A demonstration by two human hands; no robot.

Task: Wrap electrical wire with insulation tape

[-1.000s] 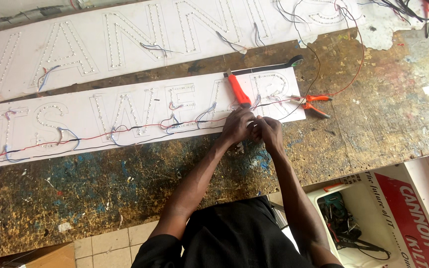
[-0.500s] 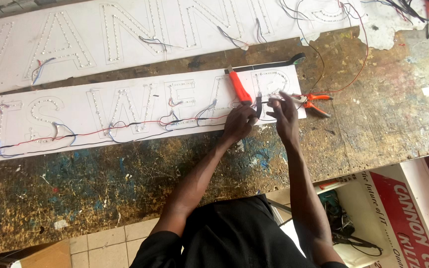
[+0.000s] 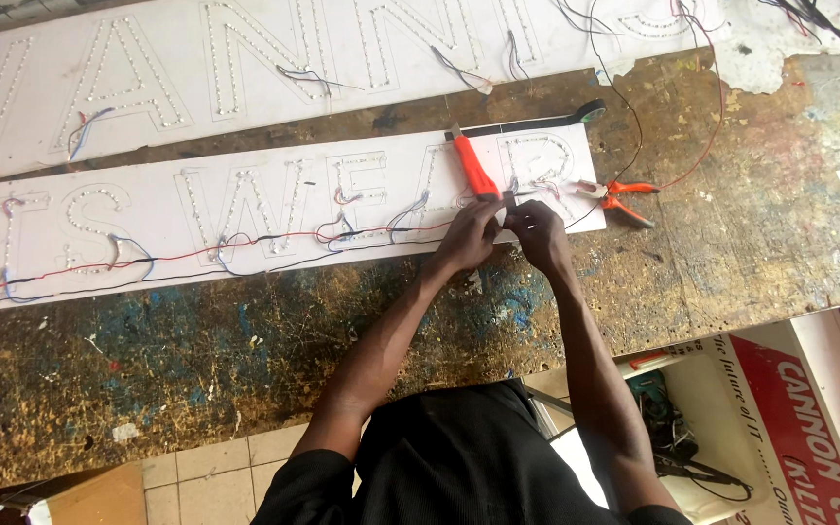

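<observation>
My left hand and my right hand meet over the right end of the near white sign board. Both pinch a thin wire that sticks up between the fingertips. The board carries letter outlines made of small lights, joined by red and black wires along its lower part. An orange-handled cutter lies on the board just above my left hand. Orange-handled pliers rest on the bench to the right of my right hand.
A second white lettered board lies further back, with loose wires on it. A black tape roll sits between the boards. The worn, paint-stained wooden bench ends near me. A printed box with cables stands below right.
My right hand had lifted away towards the pliers half a second ago. It is now back against my left hand, and both are closed on the wire.
</observation>
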